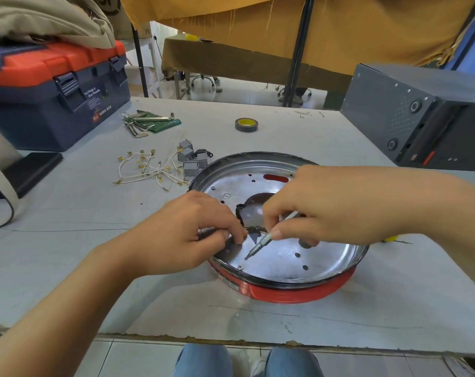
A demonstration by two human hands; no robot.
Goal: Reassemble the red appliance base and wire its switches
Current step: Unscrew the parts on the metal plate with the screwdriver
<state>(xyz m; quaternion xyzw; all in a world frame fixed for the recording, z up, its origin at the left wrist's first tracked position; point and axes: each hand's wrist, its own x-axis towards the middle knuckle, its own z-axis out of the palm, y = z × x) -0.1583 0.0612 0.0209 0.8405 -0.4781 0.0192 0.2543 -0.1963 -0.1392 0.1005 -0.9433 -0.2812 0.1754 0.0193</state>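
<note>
Red along its outer wall and shiny metal inside, the round appliance base [299, 291] sits on the grey tabletop [95, 254] close to the near edge, open side up like a shallow pan. Much of its inner plate is covered by the two hands. The left hand [201, 227] curls over the near-left rim, fingertips pinched on a small dark part [254, 229] by the plate's central cutout; what that part is cannot be made out. The right hand [320, 205] is closed around a slim grey screwdriver [259, 244], whose tip points down at the plate near a small screw [240, 267]; whether tip and metal touch is unclear.

Beyond the base, just beside its far-left rim, lie several grey switches [190, 159], and left of them a loose tangle of white wires [149, 170] with brass ends. Farther back are a bunch of hex keys [144, 122] and a roll of black tape [246, 125]. A blue and orange toolbox [57, 88] stands shut at the far left, partly under beige cloth [46, 17], its contents hidden. A dark computer case [421, 115] is cut off at the right.
</note>
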